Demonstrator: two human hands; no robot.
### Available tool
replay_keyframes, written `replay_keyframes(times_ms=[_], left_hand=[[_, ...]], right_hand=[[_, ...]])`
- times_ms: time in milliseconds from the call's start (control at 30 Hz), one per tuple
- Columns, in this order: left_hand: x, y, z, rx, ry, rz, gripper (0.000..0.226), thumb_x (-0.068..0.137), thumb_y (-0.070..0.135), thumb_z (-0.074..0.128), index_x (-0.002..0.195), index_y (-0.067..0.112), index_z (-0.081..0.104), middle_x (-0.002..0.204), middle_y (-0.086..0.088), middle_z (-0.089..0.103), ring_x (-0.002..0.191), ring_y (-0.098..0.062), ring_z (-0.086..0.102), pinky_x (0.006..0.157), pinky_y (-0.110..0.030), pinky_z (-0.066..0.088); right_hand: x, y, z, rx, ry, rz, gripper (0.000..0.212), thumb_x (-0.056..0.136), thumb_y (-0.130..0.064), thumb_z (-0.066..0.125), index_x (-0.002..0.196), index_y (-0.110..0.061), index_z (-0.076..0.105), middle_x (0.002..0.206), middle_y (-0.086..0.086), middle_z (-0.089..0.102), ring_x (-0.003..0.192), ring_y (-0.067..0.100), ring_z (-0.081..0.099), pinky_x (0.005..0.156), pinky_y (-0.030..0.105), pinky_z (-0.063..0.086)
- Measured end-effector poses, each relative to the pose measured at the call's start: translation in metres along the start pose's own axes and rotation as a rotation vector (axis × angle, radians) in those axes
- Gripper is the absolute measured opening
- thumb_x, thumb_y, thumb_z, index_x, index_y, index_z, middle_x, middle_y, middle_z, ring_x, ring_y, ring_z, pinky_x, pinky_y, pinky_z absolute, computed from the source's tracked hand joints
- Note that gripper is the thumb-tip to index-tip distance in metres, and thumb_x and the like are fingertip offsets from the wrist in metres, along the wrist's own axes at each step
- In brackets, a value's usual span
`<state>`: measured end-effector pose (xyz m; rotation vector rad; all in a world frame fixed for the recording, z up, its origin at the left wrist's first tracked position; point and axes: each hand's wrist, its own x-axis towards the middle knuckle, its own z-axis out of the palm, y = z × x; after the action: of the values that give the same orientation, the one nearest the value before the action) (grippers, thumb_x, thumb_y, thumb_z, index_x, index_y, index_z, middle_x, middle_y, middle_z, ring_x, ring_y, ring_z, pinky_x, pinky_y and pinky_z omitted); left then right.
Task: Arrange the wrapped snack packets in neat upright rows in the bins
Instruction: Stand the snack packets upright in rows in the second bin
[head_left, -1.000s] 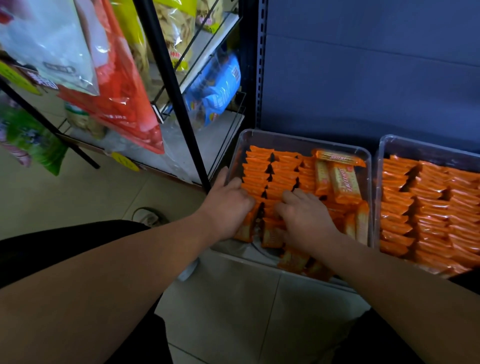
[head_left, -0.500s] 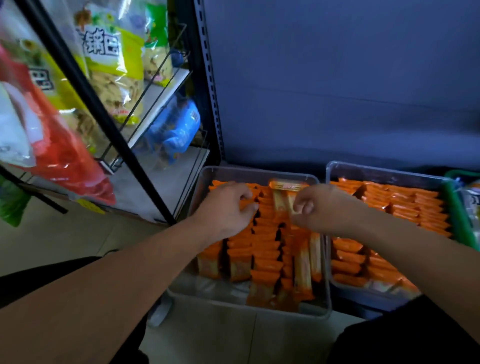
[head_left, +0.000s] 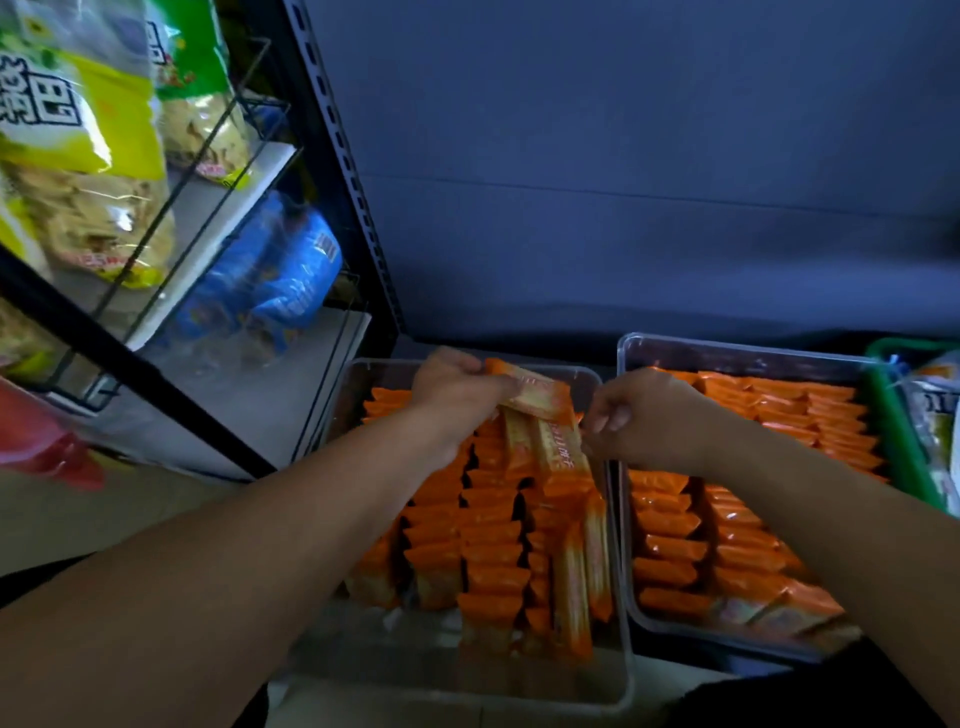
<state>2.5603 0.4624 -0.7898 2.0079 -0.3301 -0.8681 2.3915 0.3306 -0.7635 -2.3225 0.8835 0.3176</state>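
Note:
Two clear plastic bins stand side by side on the floor. The left bin (head_left: 621, 644) holds rows of upright orange snack packets (head_left: 488, 535), with two packets lying flat (head_left: 558, 449) on top at the back. My left hand (head_left: 454, 397) grips one orange packet (head_left: 535, 392) above the bin's far end. My right hand (head_left: 649, 418) has curled fingers pinching the right edge of the flat packets. The right bin (head_left: 727, 347) is filled with tidy rows of orange packets (head_left: 727, 525).
A black wire rack (head_left: 171, 384) with yellow, green, blue and red snack bags stands at the left. A green basket (head_left: 896, 431) sits right of the bins. A dark blue shelf panel (head_left: 623, 182) rises behind them. Tiled floor lies in front.
Both hands rose from the front rows to the far end of the left bin. My left hand has taken hold of a packet there, and my head tilted up.

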Motion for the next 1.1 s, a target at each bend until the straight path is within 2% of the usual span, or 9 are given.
replay_keyframes(times_ms=[133,300,433,567,700,767,867,1000,1100], left_hand=[[-0.022,0.01,-0.047,-0.085,-0.106,-0.014,0.009,0.093,0.012,0.077,0.101,0.015,0.075,0.092,-0.008,0.076,0.074,-0.016,0.068,0.067,-0.031,0.056],[-0.07,0.005,-0.113,-0.193,-0.134,-0.022,0.012,0.095,0.007,0.073,0.107,0.009,0.074,0.099,-0.01,0.077,0.087,-0.019,0.072,0.083,-0.033,0.061],[-0.102,-0.004,-0.146,-0.283,-0.104,-0.016,0.026,0.092,0.0,0.073,0.116,0.006,0.069,0.108,-0.018,0.077,0.088,-0.024,0.075,0.076,-0.029,0.063],[-0.121,-0.018,-0.156,-0.308,-0.145,-0.049,0.059,0.076,-0.017,0.078,0.127,0.011,0.065,0.117,-0.025,0.071,0.093,-0.036,0.076,0.078,-0.039,0.065],[-0.128,-0.022,-0.151,-0.224,-0.218,-0.108,0.034,0.084,-0.01,0.072,0.11,0.012,0.073,0.109,-0.018,0.075,0.096,-0.032,0.078,0.085,-0.045,0.064],[-0.127,-0.023,-0.147,-0.099,-0.22,-0.072,0.023,0.085,0.002,0.076,0.101,0.019,0.077,0.099,-0.008,0.077,0.091,-0.022,0.076,0.077,-0.041,0.061],[-0.128,-0.021,-0.142,-0.005,-0.17,-0.017,0.017,0.081,0.009,0.08,0.092,0.022,0.078,0.085,-0.001,0.075,0.075,-0.014,0.067,0.063,-0.033,0.051],[-0.131,-0.026,-0.145,-0.105,-0.207,-0.068,0.037,0.08,-0.011,0.075,0.108,0.011,0.069,0.09,-0.007,0.078,0.081,-0.02,0.075,0.068,-0.035,0.059],[-0.139,-0.03,-0.153,-0.148,-0.306,-0.085,0.054,0.085,-0.016,0.068,0.124,0.021,0.063,0.106,-0.007,0.079,0.099,-0.026,0.077,0.076,-0.042,0.064]], right_hand=[[0.01,-0.01,0.007,-0.024,0.086,-0.034,0.025,0.082,-0.043,0.082,0.099,-0.032,0.067,0.093,-0.011,0.064,0.089,0.012,0.065,0.073,0.028,0.055],[0.017,-0.029,0.024,-0.522,-0.016,-0.086,0.084,0.082,-0.069,0.067,0.152,-0.035,0.036,0.152,-0.004,0.049,0.143,0.022,0.038,0.113,0.048,0.031],[0.018,-0.037,0.024,-0.543,-0.055,-0.044,0.098,0.076,-0.071,0.074,0.156,-0.034,0.032,0.154,-0.003,0.043,0.146,0.023,0.036,0.118,0.051,0.026],[0.011,-0.038,0.015,-0.398,-0.037,-0.1,0.078,0.082,-0.049,0.082,0.15,-0.028,0.047,0.137,-0.004,0.045,0.125,0.018,0.051,0.104,0.033,0.04],[-0.002,-0.035,-0.001,-0.163,0.013,-0.134,0.04,0.085,-0.03,0.083,0.121,-0.032,0.066,0.118,-0.007,0.058,0.109,0.015,0.06,0.086,0.025,0.045],[-0.015,-0.037,-0.012,0.015,0.042,-0.121,0.028,0.084,-0.026,0.085,0.104,-0.035,0.066,0.106,-0.007,0.07,0.098,0.012,0.068,0.08,0.022,0.051],[-0.034,-0.039,-0.022,0.319,0.007,-0.114,0.02,0.084,-0.023,0.086,0.101,-0.025,0.075,0.094,-0.005,0.077,0.087,0.01,0.073,0.067,0.013,0.054],[-0.049,-0.049,-0.02,0.515,-0.099,-0.122,0.024,0.085,-0.014,0.082,0.109,-0.016,0.076,0.1,-0.002,0.08,0.093,0.016,0.076,0.071,0.019,0.061],[-0.054,-0.058,-0.016,0.603,-0.138,-0.151,0.036,0.081,-0.009,0.083,0.115,-0.012,0.073,0.104,0.008,0.079,0.095,0.025,0.077,0.074,0.032,0.063]])
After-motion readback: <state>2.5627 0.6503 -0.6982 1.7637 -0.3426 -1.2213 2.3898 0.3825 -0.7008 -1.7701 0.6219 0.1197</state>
